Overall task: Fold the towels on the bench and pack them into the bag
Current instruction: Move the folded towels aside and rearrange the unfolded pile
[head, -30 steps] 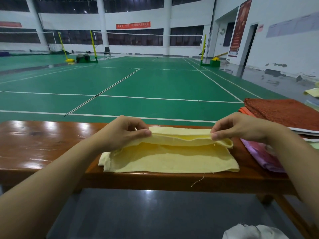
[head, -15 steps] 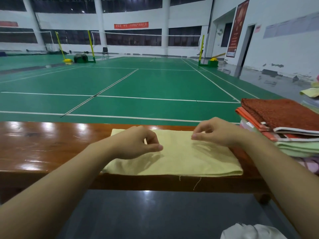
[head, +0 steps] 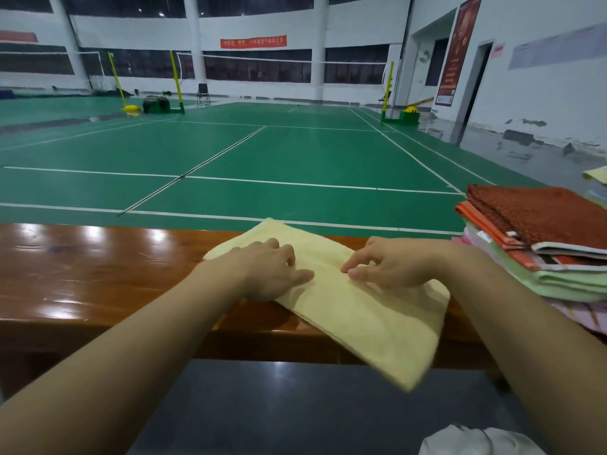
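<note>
A person stands at a polished wooden bench [head: 98, 274] beside a green court, both hands on a pale yellow towel [head: 361, 313]. The towel, lying square along the bench half a second ago, now sits turned at a slant: its far corner points toward the court and its near corner hangs past the bench's front edge, blurred. A second ago its upper layer was still lifted at two corners; that layer is now down, so one fold appears complete and the turn probably sets up the next fold across the short side.

The left hand [head: 266, 267] rests on the towel's left part, fingers loosely bent with the tips on the cloth, pressing rather than gripping. The right hand [head: 391, 264] lies just beside it, near but apart, fingers bent, index and thumb close together at the cloth; whether they pinch a layer cannot be told.

To the right on the bench stands a stack of folded towels [head: 538, 244], rust-red on top, orange, green and pink beneath. A white object [head: 473, 443] shows at the lower edge; whether it is the bag cannot be told. Packing seemingly has not begun.
</note>
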Demonstrator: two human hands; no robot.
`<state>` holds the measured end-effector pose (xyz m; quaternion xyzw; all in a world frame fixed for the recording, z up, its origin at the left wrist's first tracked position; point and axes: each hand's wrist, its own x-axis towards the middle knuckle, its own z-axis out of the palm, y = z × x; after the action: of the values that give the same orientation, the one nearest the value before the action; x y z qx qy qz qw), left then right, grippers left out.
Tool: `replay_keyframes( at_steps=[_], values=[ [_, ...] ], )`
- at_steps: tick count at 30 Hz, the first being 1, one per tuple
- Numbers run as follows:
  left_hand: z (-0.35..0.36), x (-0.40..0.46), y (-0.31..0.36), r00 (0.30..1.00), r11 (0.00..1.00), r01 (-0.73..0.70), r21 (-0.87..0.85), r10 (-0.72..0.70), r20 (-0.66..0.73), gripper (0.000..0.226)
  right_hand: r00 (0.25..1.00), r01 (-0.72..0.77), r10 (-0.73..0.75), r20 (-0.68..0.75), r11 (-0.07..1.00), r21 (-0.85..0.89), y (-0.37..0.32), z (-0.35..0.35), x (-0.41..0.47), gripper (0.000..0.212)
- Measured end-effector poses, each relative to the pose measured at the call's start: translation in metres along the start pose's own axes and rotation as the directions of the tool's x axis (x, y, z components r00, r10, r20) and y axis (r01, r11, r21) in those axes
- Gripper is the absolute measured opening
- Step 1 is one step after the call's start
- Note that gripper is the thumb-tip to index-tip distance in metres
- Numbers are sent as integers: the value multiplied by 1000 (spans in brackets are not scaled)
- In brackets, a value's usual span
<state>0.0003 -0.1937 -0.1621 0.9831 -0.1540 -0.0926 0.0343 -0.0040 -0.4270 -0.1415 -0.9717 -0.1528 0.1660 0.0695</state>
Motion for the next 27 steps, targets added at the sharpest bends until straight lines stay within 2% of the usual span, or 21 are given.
replay_keyframes(
  at_steps=[2, 6, 7, 9, 12, 16, 19, 24, 27],
  values=[
    [5, 6, 0, 1000, 1000, 16, 19, -16, 3, 64, 999, -8, 6, 53, 999, 37, -5, -3, -5, 37],
    [11, 19, -4, 1000, 1000, -10, 0, 10, 20, 60, 980, 6, -65, 188, 954, 301, -14, -5, -11, 36],
    [11, 22, -6, 999, 999, -30, -15, 31, 22, 60, 983, 38, -90, 160, 952, 304, -13, -5, -10, 34],
    [10, 27, -8, 997, 996, -65, -60, 67, 24, 61, 993, 110, -116, 13, 969, 221, -10, -7, -6, 27],
    [6, 28, -12, 996, 989, -85, -123, 86, 7, 62, 986, 74, -54, -160, 990, 120, -2, -6, 4, 23],
    [-4, 23, -23, 979, 947, -201, -250, 186, -82, 49, 998, 10, -3, -61, 993, 119, 7, 3, 13, 49],
    [-3, 23, -29, 965, 924, -260, -282, 256, -51, 38, 996, -27, 37, -79, 993, 114, 12, 3, 19, 58],
    [2, 33, -33, 976, 930, -218, -297, 211, -56, 44, 990, -25, 43, -132, 990, 141, 20, 1, 24, 58],
    [-2, 36, -34, 978, 928, -207, -311, 200, -52, 52, 993, -19, 36, -110, 988, 152, 25, -1, 24, 64]
  ],
)
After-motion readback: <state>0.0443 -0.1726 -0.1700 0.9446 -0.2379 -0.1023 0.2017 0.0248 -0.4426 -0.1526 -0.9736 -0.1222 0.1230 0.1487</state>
